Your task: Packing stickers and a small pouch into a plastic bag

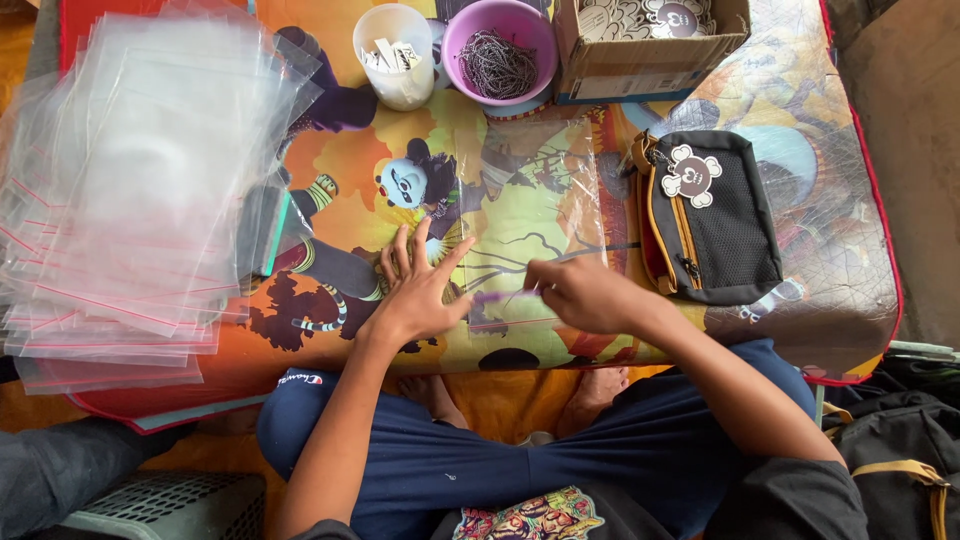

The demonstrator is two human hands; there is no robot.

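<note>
A clear zip bag (535, 210) lies flat on the colourful cartoon-printed table (400, 130) in front of me. My left hand (420, 285) presses flat, fingers spread, on the bag's near-left corner. My right hand (580, 293) pinches the bag's purple zip edge (505, 296) near its bottom, fingers closed on it. A black pouch with orange trim and a white flower charm (708, 215) rests just right of the bag.
A stack of clear zip bags (130, 190) covers the left of the table. At the back stand a white cup with tags (395, 55), a purple bowl of ball chains (498, 50) and a cardboard box of charms (650, 40). A backpack (900, 460) lies at lower right.
</note>
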